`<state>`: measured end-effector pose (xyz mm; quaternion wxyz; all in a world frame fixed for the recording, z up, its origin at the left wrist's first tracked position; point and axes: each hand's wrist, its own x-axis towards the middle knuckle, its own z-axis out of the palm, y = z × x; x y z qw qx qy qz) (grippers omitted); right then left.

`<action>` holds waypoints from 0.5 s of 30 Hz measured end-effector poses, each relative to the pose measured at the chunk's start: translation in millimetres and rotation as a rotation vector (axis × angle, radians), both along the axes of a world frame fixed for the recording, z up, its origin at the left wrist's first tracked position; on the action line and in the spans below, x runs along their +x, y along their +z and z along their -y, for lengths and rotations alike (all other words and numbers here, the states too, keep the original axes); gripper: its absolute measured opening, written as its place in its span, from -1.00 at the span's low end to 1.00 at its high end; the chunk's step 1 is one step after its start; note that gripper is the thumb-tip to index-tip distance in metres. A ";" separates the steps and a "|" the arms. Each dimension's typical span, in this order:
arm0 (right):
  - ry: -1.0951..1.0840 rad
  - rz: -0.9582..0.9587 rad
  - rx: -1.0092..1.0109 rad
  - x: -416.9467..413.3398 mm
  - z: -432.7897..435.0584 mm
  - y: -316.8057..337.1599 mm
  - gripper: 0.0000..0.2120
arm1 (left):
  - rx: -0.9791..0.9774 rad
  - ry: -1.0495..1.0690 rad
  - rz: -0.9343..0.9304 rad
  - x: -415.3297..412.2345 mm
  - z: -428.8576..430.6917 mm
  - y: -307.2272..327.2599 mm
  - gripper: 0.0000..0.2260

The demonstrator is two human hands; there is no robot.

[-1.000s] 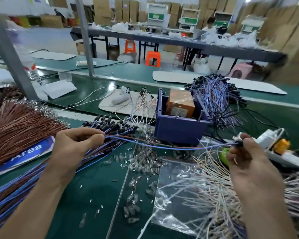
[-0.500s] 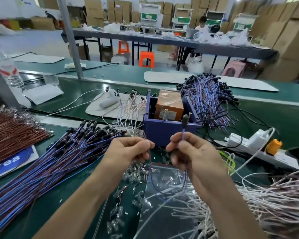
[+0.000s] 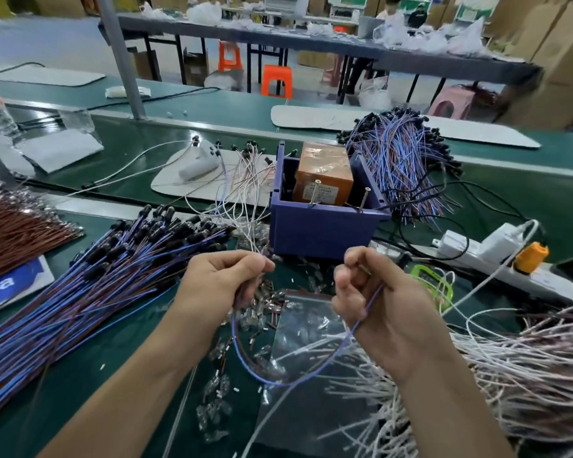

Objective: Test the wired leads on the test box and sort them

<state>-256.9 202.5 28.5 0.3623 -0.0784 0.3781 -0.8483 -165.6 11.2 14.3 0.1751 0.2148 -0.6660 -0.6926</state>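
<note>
Sunk a little toward the belt (image 3: 80, 375) and eased apart since the frame half a second back, with the black plug no longer poking up above the right hand (image 3: 387, 312). Pinching one end of a single blue lead (image 3: 278, 384) in the left hand (image 3: 222, 285), thumb against curled fingers. Gripping the other end in the right, fingers curled round it, plug end hidden in the fist or too small to make out. Hanging slack between the two in a loop over the bag (image 3: 311, 325), just short of the test box (image 3: 321, 229) and clear of its upright pins (image 3: 315, 192).

Looks to be mid-cycle: lead in hand, not yet on the pins, so no test of this one so far. Hard to count what is done. A broad fan of blue leads (image 3: 96, 285) on the left, a second bundle (image 3: 397, 160) behind the box, white leads (image 3: 526, 375) heaped on the right, brown ones (image 3: 14, 233) far left, and no telling tested from untested. Judging by the bulk on both sides, plenty left to do. Likely next: both ends up to the pins, then off to the proper pile
</note>
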 end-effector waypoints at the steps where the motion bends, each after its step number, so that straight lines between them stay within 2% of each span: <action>1: -0.023 0.023 -0.014 -0.9 0.3 -1.7 -0.66 | 0.024 0.012 0.005 -0.3 1.3 -0.5 -0.76; 4: -0.055 0.081 -0.024 -1.7 0.8 -6.8 -0.54 | 0.075 0.021 0.001 -0.3 4.2 -1.9 -0.73; 8: -0.041 0.075 -0.034 -0.9 -0.6 -8.0 -0.53 | 0.084 0.015 -0.012 0.2 3.5 -1.2 -0.73; 12: -0.028 0.039 0.023 -1.4 -0.8 -9.9 -0.62 | 0.058 -0.025 0.038 -1.0 -1.0 -1.2 -0.72; 15: -0.026 -0.019 0.137 -1.1 -1.3 -10.9 -0.83 | 0.055 -0.091 0.051 -1.0 -3.5 -2.6 -0.68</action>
